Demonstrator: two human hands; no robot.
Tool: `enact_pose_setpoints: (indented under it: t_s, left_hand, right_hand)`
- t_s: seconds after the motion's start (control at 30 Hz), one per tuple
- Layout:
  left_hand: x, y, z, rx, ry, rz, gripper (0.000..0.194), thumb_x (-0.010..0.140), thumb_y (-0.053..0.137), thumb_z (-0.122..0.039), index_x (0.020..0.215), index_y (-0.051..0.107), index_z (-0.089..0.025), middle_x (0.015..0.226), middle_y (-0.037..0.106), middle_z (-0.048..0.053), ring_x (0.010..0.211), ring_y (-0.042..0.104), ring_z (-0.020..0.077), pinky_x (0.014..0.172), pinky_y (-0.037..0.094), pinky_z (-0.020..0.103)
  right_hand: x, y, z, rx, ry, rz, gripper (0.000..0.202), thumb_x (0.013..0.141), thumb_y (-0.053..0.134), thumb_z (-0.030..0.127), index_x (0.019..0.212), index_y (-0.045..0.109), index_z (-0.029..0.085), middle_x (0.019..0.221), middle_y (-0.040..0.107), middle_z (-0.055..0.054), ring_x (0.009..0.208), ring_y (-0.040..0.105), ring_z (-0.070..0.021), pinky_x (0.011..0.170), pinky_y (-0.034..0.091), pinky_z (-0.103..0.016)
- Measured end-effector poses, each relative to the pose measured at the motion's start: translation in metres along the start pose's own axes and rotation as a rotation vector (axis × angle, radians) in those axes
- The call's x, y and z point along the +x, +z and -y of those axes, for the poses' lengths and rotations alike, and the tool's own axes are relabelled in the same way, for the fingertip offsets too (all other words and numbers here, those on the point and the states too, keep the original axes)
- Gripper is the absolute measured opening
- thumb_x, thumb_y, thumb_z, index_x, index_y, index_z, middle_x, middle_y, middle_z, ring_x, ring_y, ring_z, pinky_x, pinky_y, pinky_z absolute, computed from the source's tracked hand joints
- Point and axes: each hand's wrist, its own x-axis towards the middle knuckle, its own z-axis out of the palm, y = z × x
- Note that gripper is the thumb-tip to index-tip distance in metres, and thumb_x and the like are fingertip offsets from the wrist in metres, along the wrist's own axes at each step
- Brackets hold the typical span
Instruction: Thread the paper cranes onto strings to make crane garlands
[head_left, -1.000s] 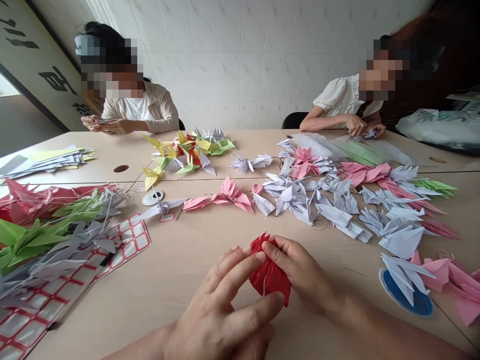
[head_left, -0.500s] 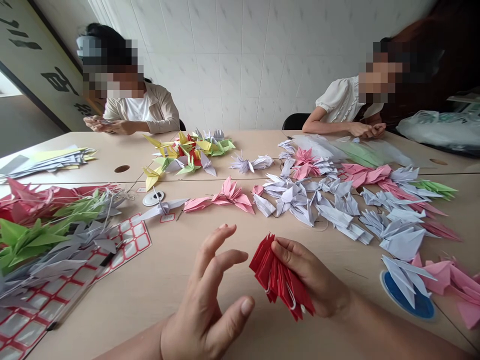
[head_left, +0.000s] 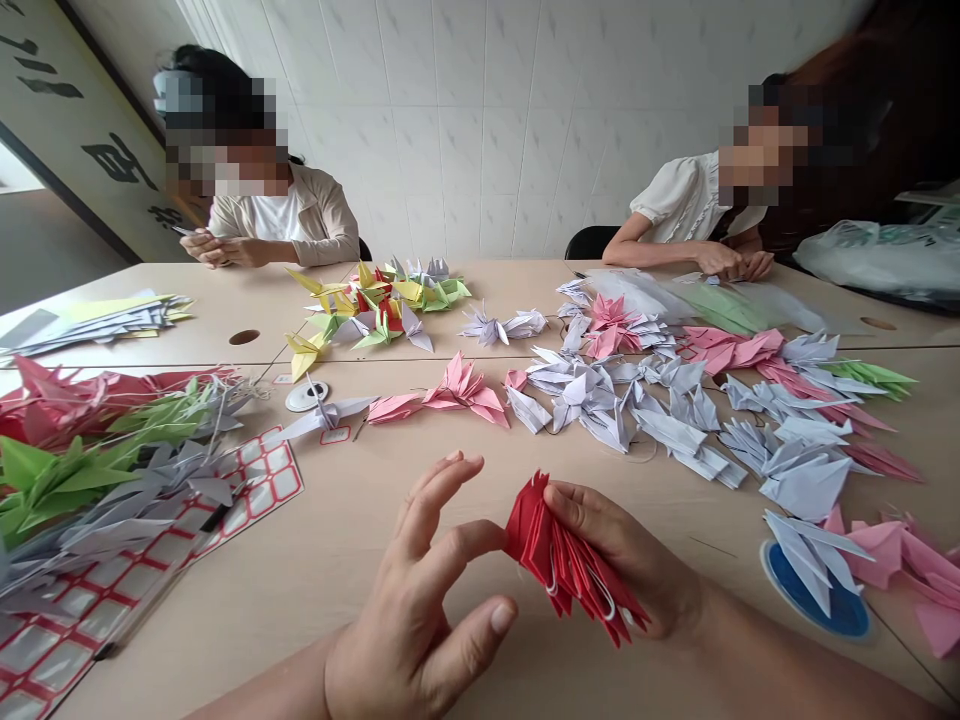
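Pinched between the thumb and fingers of my right hand (head_left: pixel 626 545) is a stack of folded red paper cranes (head_left: pixel 566 560), held above the table with a white string looping through its lower folds. My left hand (head_left: pixel 431 590) is just left of it, fingers spread and thumb apart. Its index fingertip reaches the stack's left edge and seems to touch it. Beyond my hands lie strung pink paper cranes (head_left: pixel 457 395) and a pile of white paper cranes (head_left: pixel 585 395).
Green, pink and grey paper cranes (head_left: pixel 67 470) lie on a red-bordered label sheet (head_left: pixel 255 475) at left. Yellow and green cranes (head_left: pixel 382 300) sit farther back. A blue disc (head_left: pixel 821 600) is at right. Two people (head_left: pixel 281 215) (head_left: pixel 675 210) sit across the table.
My left index finger has moved right to the edge of the red stack. My right hand has tilted the stack slightly to the right. The person at left has shifted their hands.
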Motion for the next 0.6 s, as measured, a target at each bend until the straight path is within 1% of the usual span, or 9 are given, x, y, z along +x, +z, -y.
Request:
enact_pose_setpoints:
  t_s: [0.1, 0.2, 0.27, 0.3, 0.47, 0.53, 0.6]
  left_hand:
    - [-0.002, 0.0008, -0.0001, 0.002, 0.026, -0.011, 0.029, 0.092, 0.047, -0.03, 0.119, 0.045, -0.021, 0.149, 0.021, 0.01, 0.141, 0.017, 0.0269, 0.116, 0.016, 0.038]
    - [-0.0026, 0.0013, 0.0, 0.027, 0.146, -0.042, 0.035, 0.093, 0.044, -0.032, 0.125, 0.039, -0.018, 0.149, 0.019, 0.013, 0.141, 0.017, 0.0288, 0.116, 0.015, 0.041]
    - [-0.0016, 0.0009, -0.0002, 0.065, 0.217, -0.034, 0.036, 0.093, 0.044, -0.032, 0.125, 0.04, -0.017, 0.149, 0.016, 0.014, 0.141, 0.015, 0.0297, 0.116, 0.013, 0.043]
    - [-0.0008, 0.0004, -0.0004, 0.085, 0.232, -0.022, 0.034, 0.093, 0.044, -0.032, 0.123, 0.041, -0.016, 0.149, 0.016, 0.014, 0.141, 0.015, 0.0297, 0.117, 0.013, 0.043]
    - [0.0024, -0.0021, -0.0023, 0.116, 0.175, 0.007, 0.021, 0.093, 0.043, -0.029, 0.11, 0.047, -0.017, 0.148, 0.019, 0.013, 0.141, 0.015, 0.0268, 0.117, 0.012, 0.039]
    - [0.0022, -0.002, -0.0025, 0.119, 0.186, 0.009, 0.023, 0.094, 0.043, -0.031, 0.111, 0.046, -0.017, 0.147, 0.02, 0.013, 0.141, 0.015, 0.0266, 0.117, 0.013, 0.039]
    - [0.0016, -0.0015, -0.0026, 0.13, 0.226, 0.01, 0.03, 0.094, 0.042, -0.036, 0.115, 0.045, -0.016, 0.146, 0.019, 0.015, 0.141, 0.015, 0.0271, 0.117, 0.013, 0.04]
  right_hand:
    - [0.0019, -0.0016, -0.0013, -0.004, 0.005, -0.022, 0.031, 0.083, 0.068, 0.041, 0.072, 0.062, 0.013, 0.06, 0.062, 0.0, 0.05, 0.054, -0.0078, 0.047, 0.045, -0.017]
    - [0.003, -0.003, -0.0029, -0.006, 0.003, -0.026, 0.03, 0.083, 0.067, 0.042, 0.074, 0.063, 0.013, 0.061, 0.063, 0.0, 0.051, 0.055, -0.0089, 0.048, 0.046, -0.018]
    - [0.003, -0.0036, -0.0036, 0.0, 0.002, -0.021, 0.03, 0.084, 0.066, 0.042, 0.076, 0.063, 0.014, 0.062, 0.063, 0.0, 0.052, 0.056, -0.0095, 0.049, 0.047, -0.019]
    - [0.0028, -0.0039, -0.0038, 0.005, 0.003, -0.019, 0.029, 0.084, 0.066, 0.042, 0.077, 0.064, 0.014, 0.062, 0.063, -0.001, 0.052, 0.057, -0.0096, 0.05, 0.047, -0.02]
    - [0.0029, -0.0051, -0.0046, 0.033, -0.016, -0.024, 0.028, 0.085, 0.067, 0.038, 0.077, 0.065, 0.011, 0.065, 0.065, -0.001, 0.056, 0.058, -0.0076, 0.055, 0.046, -0.016]
    - [0.0033, -0.0053, -0.0053, 0.027, -0.015, -0.018, 0.027, 0.087, 0.065, 0.037, 0.078, 0.065, 0.011, 0.065, 0.065, -0.002, 0.056, 0.059, -0.0082, 0.055, 0.047, -0.017]
    - [0.0037, -0.0051, -0.0062, 0.015, -0.02, -0.012, 0.026, 0.089, 0.062, 0.036, 0.08, 0.066, 0.011, 0.066, 0.066, -0.002, 0.057, 0.059, -0.0086, 0.055, 0.048, -0.018]
